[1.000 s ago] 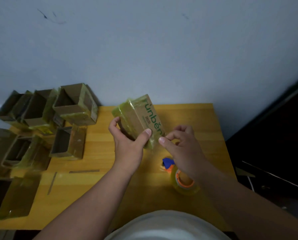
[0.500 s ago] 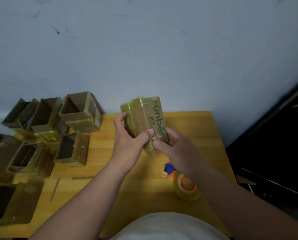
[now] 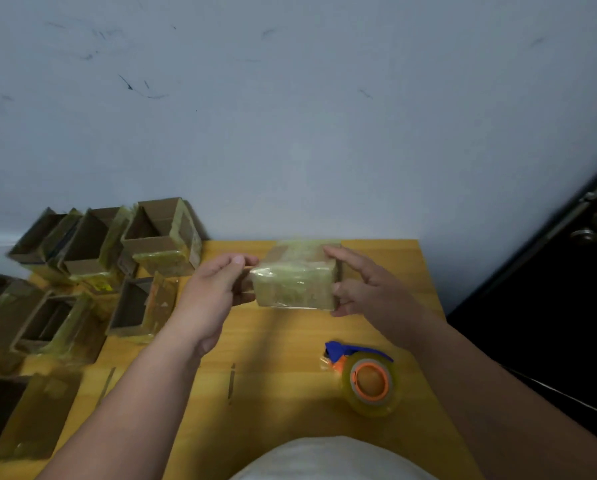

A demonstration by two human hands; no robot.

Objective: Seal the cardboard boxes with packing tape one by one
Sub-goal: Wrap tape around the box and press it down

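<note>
Since the earlier frames the box has been turned: the printed face that showed half a second ago is no longer visible, and a long side wrapped in yellowish tape faces me, while the box sits lower, just over the far part of the wooden table. Head view, the only one I have: my left hand holds the box's left end, thumb and fingers curled round it; my right hand holds the right end, index finger laid along the top edge, thumb low on the near face, remaining fingers spread and loosely bent. The box is held off the table between both hands. The tape dispenser with its orange core and blue handle lies on the table near my right forearm, untouched. I judge this box sealed or very nearly so, now under check or about to be set aside. To the left a group of open boxes stands and lies with their mouths showing, some with tape on the sides. I judge most of the task remains; I cannot tell an exact count.
</note>
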